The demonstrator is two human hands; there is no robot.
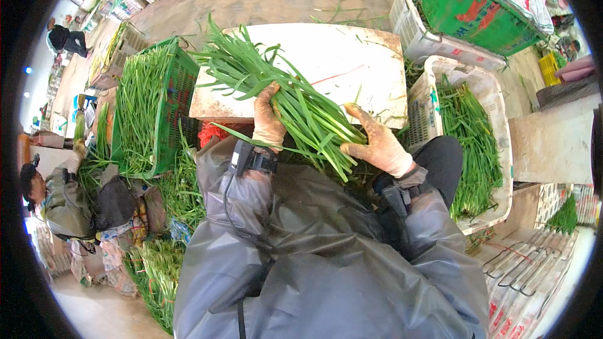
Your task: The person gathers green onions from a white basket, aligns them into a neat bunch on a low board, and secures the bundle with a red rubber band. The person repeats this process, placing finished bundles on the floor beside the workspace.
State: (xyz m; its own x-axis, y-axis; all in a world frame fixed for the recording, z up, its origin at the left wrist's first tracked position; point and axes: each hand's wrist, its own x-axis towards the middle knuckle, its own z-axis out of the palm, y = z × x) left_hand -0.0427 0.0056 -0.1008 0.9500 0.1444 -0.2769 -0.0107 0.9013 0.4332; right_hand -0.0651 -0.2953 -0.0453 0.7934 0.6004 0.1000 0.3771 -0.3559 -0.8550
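Observation:
A bunch of long green garlic chives point(308, 110) lies slantwise over the near edge of a white-topped table point(345, 50). Its leafy tips fan out to the far left, and the pale stem ends point to the near right. Gloved, my left hand point(268, 122) is closed round the middle of the bunch. My right hand point(384, 144), in a glove too, is at the stem ends with thumb and fingers spread apart. Whether its fingertips touch the stems I cannot tell. A single leaf hangs loose across my left wrist.
A green crate of chives point(143, 107) stands to the left, a white crate of chives point(468, 144) to the right. Behind that is a green crate point(471, 12) in a white basket. Another person point(69, 198) sits at the left. Loose chives point(160, 276) are heaped on the near left floor.

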